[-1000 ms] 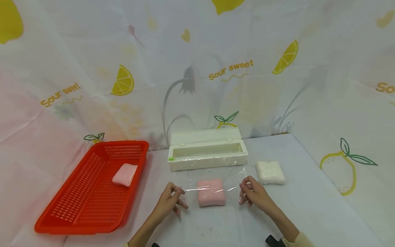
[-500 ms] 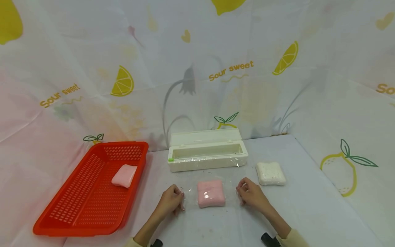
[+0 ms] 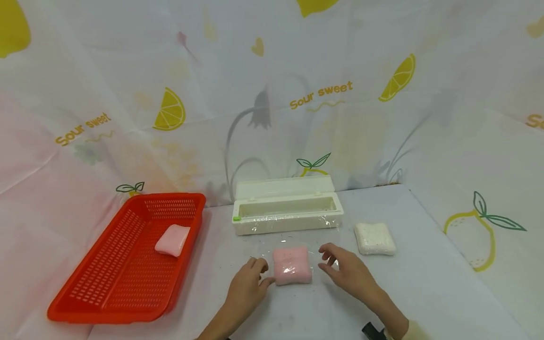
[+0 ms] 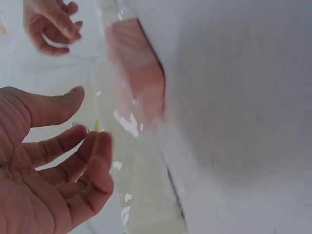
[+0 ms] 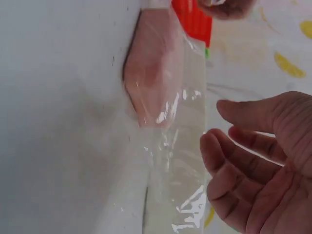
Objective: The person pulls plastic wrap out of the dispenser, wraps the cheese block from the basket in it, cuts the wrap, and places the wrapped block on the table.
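Observation:
A pink, pillow-shaped block (image 3: pixel 292 266) rests on the white table in front of me, with clear cling film (image 5: pixel 168 146) lying over it and spreading past its sides. My left hand (image 3: pixel 250 285) is at the block's left side, thumb tip right by its lower left corner. To the right, my right hand (image 3: pixel 346 271) hovers near the film's edge, fingers loosely bent. Both wrist views show thumb and fingers apart with nothing between them: the left hand (image 4: pixel 53 161) and the right hand (image 5: pixel 258 161).
Behind the block stands a white lidded box (image 3: pixel 289 224), lid up. At left is a red basket (image 3: pixel 170 302) with another pink block (image 3: pixel 172 240) in it. A white block (image 3: pixel 375 238) sits at right. A printed cloth hangs behind.
The film stretched between both hands has come down over the pink block. Both hands have let go of its edges; the left moved inward toward the block.

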The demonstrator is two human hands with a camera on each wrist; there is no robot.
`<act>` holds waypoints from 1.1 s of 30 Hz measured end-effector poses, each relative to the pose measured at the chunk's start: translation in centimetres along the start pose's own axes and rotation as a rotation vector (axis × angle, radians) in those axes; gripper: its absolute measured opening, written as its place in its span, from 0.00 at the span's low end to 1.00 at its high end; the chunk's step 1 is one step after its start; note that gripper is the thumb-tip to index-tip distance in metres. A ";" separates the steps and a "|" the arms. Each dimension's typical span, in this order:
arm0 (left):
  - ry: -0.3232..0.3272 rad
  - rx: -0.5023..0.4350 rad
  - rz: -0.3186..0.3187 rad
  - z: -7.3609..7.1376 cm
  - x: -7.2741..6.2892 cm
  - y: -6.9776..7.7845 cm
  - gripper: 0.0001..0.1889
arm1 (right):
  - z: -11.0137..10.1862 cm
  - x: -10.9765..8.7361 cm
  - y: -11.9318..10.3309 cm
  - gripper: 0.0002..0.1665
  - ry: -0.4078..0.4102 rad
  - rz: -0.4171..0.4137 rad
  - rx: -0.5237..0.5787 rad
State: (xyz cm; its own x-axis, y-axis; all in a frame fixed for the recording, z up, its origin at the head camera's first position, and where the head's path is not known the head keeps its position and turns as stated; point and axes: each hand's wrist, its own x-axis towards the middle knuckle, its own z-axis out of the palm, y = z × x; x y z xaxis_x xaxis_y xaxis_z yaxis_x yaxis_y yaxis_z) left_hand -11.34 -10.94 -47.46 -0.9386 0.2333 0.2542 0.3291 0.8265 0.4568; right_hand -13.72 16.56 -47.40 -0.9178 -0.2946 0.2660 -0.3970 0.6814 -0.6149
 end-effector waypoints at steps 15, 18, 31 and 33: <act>-0.169 -0.089 -0.011 3.4 0.8 0.2 0.14 | 4.3 0.4 0.3 0.23 -0.190 -0.063 0.018; -0.180 -0.096 -0.003 3.4 1.2 0.1 0.12 | 4.2 0.6 0.3 0.21 -0.197 -0.075 0.025; -0.191 -0.202 -0.030 1.3 3.5 -0.3 0.10 | 2.4 3.1 0.3 0.16 -0.239 -0.093 0.055; -0.177 -0.203 -0.036 1.2 4.0 -0.2 0.09 | 2.2 3.7 0.1 0.14 -0.232 -0.088 0.060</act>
State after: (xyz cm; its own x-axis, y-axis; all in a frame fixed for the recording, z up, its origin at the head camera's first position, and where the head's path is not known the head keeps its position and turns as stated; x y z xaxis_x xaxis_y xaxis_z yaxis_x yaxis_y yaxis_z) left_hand -15.26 -9.56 -47.53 -0.9476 0.3067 0.0897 0.2927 0.7203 0.6289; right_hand -17.16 14.07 -48.14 -0.8526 -0.5014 0.1470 -0.4679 0.6075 -0.6419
